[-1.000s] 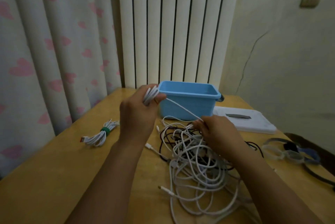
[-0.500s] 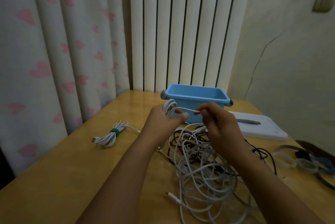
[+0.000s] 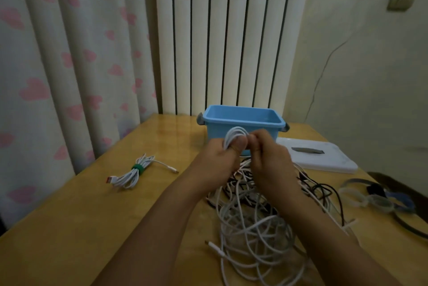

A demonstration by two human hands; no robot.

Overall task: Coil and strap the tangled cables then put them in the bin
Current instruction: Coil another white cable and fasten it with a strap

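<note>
My left hand (image 3: 218,160) grips a small coil of white cable (image 3: 235,135), the loops standing up above my thumb. My right hand (image 3: 269,158) is pressed against it, fingers pinching the same white cable at the coil. Both hands hover just in front of the blue plastic bin (image 3: 243,121), which looks empty. Below them a tangled heap of white and black cables (image 3: 254,223) lies on the wooden table (image 3: 69,228). A finished white coil with a green strap (image 3: 134,172) rests on the table to the left.
A white board with a grey piece on it (image 3: 317,158) lies right of the bin. Several loose straps (image 3: 375,197) sit near the right table edge. A curtain hangs along the left, a radiator stands behind the table.
My right hand has come up from the heap to meet my left hand, feeding the white cable into the coil. The view has shifted slightly to the left.
</note>
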